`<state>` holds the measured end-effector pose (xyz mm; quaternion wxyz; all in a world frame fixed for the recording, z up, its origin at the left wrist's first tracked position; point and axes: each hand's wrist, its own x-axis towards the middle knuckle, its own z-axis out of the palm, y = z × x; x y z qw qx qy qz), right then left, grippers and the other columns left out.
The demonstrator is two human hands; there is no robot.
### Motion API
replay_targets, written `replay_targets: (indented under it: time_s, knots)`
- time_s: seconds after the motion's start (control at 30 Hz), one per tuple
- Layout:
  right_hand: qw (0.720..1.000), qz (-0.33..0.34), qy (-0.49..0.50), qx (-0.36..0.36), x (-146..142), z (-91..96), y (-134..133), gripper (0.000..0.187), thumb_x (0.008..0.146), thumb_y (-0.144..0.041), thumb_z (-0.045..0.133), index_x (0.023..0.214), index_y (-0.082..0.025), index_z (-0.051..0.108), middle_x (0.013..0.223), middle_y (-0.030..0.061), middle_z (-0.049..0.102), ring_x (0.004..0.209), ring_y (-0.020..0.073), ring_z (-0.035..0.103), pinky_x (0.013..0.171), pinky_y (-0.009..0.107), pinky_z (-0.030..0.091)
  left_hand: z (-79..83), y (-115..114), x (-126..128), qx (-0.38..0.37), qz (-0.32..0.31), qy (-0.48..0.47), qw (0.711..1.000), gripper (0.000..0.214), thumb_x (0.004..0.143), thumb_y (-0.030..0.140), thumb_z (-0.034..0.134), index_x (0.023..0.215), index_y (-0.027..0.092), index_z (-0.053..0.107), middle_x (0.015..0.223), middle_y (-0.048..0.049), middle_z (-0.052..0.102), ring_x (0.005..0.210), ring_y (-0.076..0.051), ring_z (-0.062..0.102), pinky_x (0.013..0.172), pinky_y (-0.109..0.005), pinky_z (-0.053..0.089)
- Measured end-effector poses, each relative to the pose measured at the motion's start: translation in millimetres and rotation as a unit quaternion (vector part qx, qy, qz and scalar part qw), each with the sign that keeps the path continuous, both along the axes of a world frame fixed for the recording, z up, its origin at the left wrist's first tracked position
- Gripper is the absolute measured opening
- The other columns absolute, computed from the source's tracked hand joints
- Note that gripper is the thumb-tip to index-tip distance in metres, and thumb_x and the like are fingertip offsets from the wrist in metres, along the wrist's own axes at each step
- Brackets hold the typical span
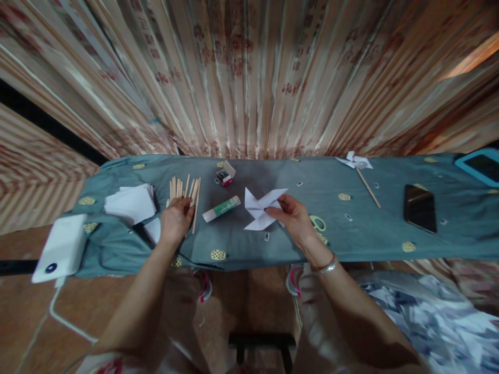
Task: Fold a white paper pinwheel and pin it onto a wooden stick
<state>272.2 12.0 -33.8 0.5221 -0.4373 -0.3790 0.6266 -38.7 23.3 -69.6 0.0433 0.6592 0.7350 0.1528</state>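
A bunch of thin wooden sticks [197, 200] lies toward the left of the cloth-covered table. My left hand [177, 218] is over them with its fingers curled together, and one stick seems pinched there; the fingertips are partly hidden. My right hand [294, 215] grips a white paper pinwheel [255, 209] just above the cloth, thumb pressed near its centre. Between my hands lies a green and white glue stick [221, 209]. Behind it stands a small open box [225, 175] with dark pieces inside. Green-handled scissors [318, 223] lie partly behind my right hand.
Stacked white paper [130, 202] and a white power bank [60, 248] with a cable are at the left. A pinwheel on a stick [366, 184], a dark phone [420, 208] and a blue-framed device [481, 166] lie rightward. A curtain [249, 93] hangs behind the table.
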Motion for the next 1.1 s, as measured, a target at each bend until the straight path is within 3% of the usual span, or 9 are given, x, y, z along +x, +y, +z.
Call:
replay_targets:
  time_s: [0.47,0.6,0.73,0.87,0.97,1.1]
  knots:
    - [1.000,-0.011,0.000,-0.001,4,2.3,0,0.038,0.053,-0.027,0.090,0.085,-0.022,0.069,0.082,-0.0013,0.075,0.071,0.0160,0.068,0.072,0.030,0.055,11.0,-1,7,-0.037,0.023,0.060,0.997,0.037,0.089,0.036,0.043,0.100,0.017,0.073,0.104,-0.0131,0.073,0.089,-0.027,0.069,0.072,-0.032,0.047]
    - [1.000,-0.007,0.003,-0.004,4,3.8,0,0.040,0.053,-0.027,0.090,0.086,-0.021,0.069,0.082,-0.0017,0.076,0.071,0.0149,0.068,0.072,0.029,0.055,11.5,-2,3,-0.007,0.039,-0.014,0.999,0.036,0.083,0.035,0.047,0.098,0.016,0.074,0.103,-0.0129,0.074,0.090,-0.027,0.068,0.076,-0.033,0.048]
    - [1.000,0.005,0.000,0.004,8,3.6,-1,0.042,0.053,-0.029,0.091,0.087,-0.021,0.068,0.081,-0.0023,0.075,0.070,0.0138,0.068,0.071,0.027,0.055,13.2,-13,8,0.028,0.054,-0.166,0.984,0.036,0.075,0.038,0.053,0.093,0.016,0.074,0.095,-0.0091,0.075,0.080,-0.023,0.066,0.074,-0.031,0.049]
    - [0.999,0.041,-0.003,0.008,18,3.7,-10,0.042,0.056,-0.029,0.091,0.090,-0.021,0.068,0.084,-0.0009,0.075,0.073,0.0145,0.069,0.072,0.027,0.056,21.6,-43,38,-0.007,0.017,-0.357,0.934,0.036,0.066,0.045,0.065,0.086,0.017,0.075,0.076,-0.0033,0.068,0.065,-0.017,0.059,0.063,-0.027,0.047]
    - [0.996,0.086,-0.007,0.014,26,5.8,-22,0.037,0.061,-0.028,0.090,0.090,-0.020,0.068,0.085,0.0001,0.075,0.074,0.0138,0.070,0.071,0.025,0.056,22.7,-76,75,-0.065,0.083,-0.543,0.833,0.042,0.056,0.047,0.076,0.082,0.015,0.071,0.067,-0.0019,0.065,0.058,-0.015,0.059,0.058,-0.026,0.048]
    - [0.986,0.167,0.005,0.006,31,7.4,-43,0.027,0.070,-0.025,0.085,0.090,-0.019,0.068,0.083,-0.0011,0.075,0.073,0.0109,0.070,0.067,0.020,0.054,9.2,-122,123,-0.139,0.170,-0.673,0.706,0.049,0.058,0.052,0.081,0.087,0.014,0.069,0.051,0.0036,0.056,0.044,-0.009,0.045,0.044,-0.020,0.037]
